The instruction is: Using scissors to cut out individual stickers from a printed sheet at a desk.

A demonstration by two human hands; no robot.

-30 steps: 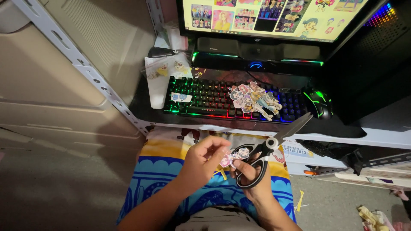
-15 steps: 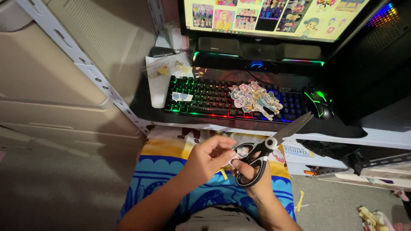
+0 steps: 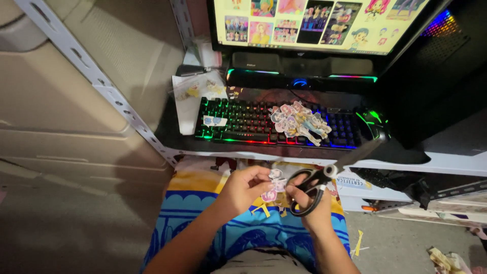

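Left hand (image 3: 243, 190) low at centre, grip pinching a small cut-out sticker (image 3: 274, 183) of pink and white cartoon figures between thumb and fingertips, held flat toward the camera, probably so that its outline stays in sight. Right hand (image 3: 309, 203) just beside it, grip closed through the black looped handles of a pair of scissors (image 3: 324, 175), dark blades spread and angled up toward the far right, away from the paper at this instant. Sticker thin, glossy, irregular in edge; scissors hard plastic at the handles, with a pale pivot. Beneath both hands a lap cloth (image 3: 203, 213) of blue, yellow and white print, soft and creased, dotted with small yellow paper offcuts, apparently serving to catch trimmings. Farther off, on the counter (image 3: 284, 152), a backlit keyboard (image 3: 243, 122) glowing green, red and blue, with a loose heap of finished cut-outs (image 3: 299, 122) laid across its right half, likely parked within easy reach. Black mouse (image 3: 373, 124) to the right with green light. Monitor (image 3: 314, 23) at the far edge showing a grid of colourful pictures. Perforated grey metal strut (image 3: 101, 86) slanting along the left.
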